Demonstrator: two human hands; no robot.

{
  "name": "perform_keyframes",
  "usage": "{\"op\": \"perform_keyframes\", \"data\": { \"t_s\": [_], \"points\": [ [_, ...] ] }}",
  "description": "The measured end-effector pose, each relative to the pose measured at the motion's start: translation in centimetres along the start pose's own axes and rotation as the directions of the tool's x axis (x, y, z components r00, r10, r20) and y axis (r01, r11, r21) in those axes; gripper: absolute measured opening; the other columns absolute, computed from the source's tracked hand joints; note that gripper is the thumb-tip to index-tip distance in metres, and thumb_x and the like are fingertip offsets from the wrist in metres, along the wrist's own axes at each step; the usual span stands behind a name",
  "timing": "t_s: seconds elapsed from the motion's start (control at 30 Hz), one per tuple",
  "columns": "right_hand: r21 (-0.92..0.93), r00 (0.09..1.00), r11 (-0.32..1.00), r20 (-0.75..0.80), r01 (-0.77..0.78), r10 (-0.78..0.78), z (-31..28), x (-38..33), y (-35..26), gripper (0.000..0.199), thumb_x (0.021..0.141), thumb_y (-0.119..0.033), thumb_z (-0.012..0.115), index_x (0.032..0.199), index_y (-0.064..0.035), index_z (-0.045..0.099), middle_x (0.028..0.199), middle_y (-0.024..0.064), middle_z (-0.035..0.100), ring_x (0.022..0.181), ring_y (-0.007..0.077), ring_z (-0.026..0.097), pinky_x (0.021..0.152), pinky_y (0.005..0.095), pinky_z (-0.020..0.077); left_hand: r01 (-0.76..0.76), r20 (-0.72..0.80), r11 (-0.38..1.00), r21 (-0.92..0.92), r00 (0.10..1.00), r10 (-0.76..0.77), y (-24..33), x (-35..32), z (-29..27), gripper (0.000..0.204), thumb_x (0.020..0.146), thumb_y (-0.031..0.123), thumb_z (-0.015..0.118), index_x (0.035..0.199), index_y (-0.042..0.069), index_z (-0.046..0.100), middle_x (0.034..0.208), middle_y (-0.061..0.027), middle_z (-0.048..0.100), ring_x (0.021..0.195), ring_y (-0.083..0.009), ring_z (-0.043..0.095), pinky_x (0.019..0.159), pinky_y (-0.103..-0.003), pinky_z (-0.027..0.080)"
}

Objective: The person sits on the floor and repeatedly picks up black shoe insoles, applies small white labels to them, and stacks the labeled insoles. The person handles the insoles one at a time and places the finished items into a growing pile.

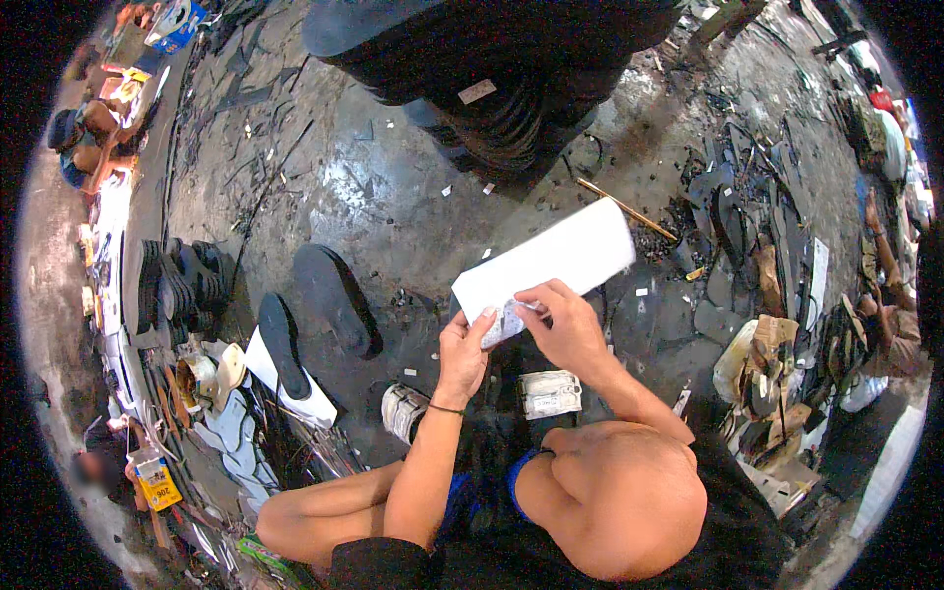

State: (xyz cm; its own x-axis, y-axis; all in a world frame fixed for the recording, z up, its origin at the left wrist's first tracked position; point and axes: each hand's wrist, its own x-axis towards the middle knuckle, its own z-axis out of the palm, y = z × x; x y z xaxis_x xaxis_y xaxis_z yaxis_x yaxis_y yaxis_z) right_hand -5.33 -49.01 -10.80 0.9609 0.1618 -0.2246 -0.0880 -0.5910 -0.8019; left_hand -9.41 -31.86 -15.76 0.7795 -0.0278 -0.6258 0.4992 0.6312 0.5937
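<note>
**Both hands on a white sheet above a littered workshop floor**

The person sits low over a dark, scuffed floor (393, 197), knees drawn up, and holds a white rectangular sheet (560, 258) out in front, near the middle of the scene. The sheet slants, its far right corner higher than its near left one. The left hand (462, 354) grips the near left edge, fingers curled and closed around it, with a thin dark band at the wrist. The right hand (562, 329) sits just beside it on the sheet's near edge, fingers bent and pinched together over a small pale piece there; what that piece is cannot be made out.

On the floor to the left lie two black shoe soles (334, 300), one of them resting on a white board (295, 388). Further left stands a stack of black soles (182, 290). Near the feet sit two small white packs (549, 393). At the far side stands a dark ribbed pile (501, 118). A wooden stick (629, 209) lies just past the sheet's far right corner, and to the right are heaps of black rubber scraps (757, 226) and brown cardboard bits (767, 364). Another person (88, 138) sits at the far left.
</note>
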Motion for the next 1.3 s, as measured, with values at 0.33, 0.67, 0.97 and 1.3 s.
{"op": "perform_keyframes", "data": {
  "t_s": [0.33,0.67,0.97,1.3],
  "points": [
    [0.041,0.995,0.998,-0.09,0.054,-0.051,2.6,-0.4,1.0,0.013,0.087,-0.01,0.077,0.098,-0.0034,0.074,0.096,0.0092,0.07,0.076,0.0219,0.071,0.066,0.0332,0.0575,-0.088,0.037,0.973,0.214,0.996,0.082,-0.7,-0.8,-0.1,0.023,0.098,0.008,0.068,0.118,-0.004,0.068,0.111,-0.0072,0.072,0.099,-0.0121,0.067,0.089,-0.03,0.056],
    [0.281,0.998,0.96,-0.06,-0.002,0.02,2.6,0.2,0.8,0.018,0.09,-0.006,0.074,0.104,-0.001,0.064,0.088,0.0105,0.073,0.076,0.0178,0.072,0.068,0.0311,0.0588,-0.126,-0.075,0.937,0.327,0.984,0.159,-0.4,-1.1,0.8,0.032,0.092,0.001,0.071,0.122,-0.007,0.063,0.112,-0.0109,0.073,0.097,-0.0149,0.07,0.087,-0.028,0.056],
    [0.174,0.988,0.974,-0.061,0.147,-0.139,2.5,-0.3,0.2,0.039,0.087,-0.003,0.074,0.123,-0.0019,0.059,0.091,0.008,0.071,0.087,0.0182,0.069,0.082,0.0331,0.0561,-0.156,-0.088,0.786,0.598,0.962,0.258,0.0,-1.5,1.3,0.03,0.088,0.001,0.075,0.115,-0.005,0.063,0.107,-0.0121,0.075,0.096,-0.015,0.07,0.083,-0.028,0.055],
    [0.297,0.979,0.933,-0.081,0.205,-0.189,2.6,0.1,-0.1,0.04,0.089,0.001,0.068,0.127,-0.0033,0.057,0.114,0.0165,0.062,0.098,0.0286,0.071,0.081,0.0393,0.0574,-0.242,0.023,0.537,0.808,0.924,0.382,0.7,-2.6,2.2,0.022,0.09,0.007,0.073,0.109,-0.003,0.069,0.092,-0.0085,0.076,0.082,-0.0087,0.066,0.071,-0.026,0.052]
  ]
}}
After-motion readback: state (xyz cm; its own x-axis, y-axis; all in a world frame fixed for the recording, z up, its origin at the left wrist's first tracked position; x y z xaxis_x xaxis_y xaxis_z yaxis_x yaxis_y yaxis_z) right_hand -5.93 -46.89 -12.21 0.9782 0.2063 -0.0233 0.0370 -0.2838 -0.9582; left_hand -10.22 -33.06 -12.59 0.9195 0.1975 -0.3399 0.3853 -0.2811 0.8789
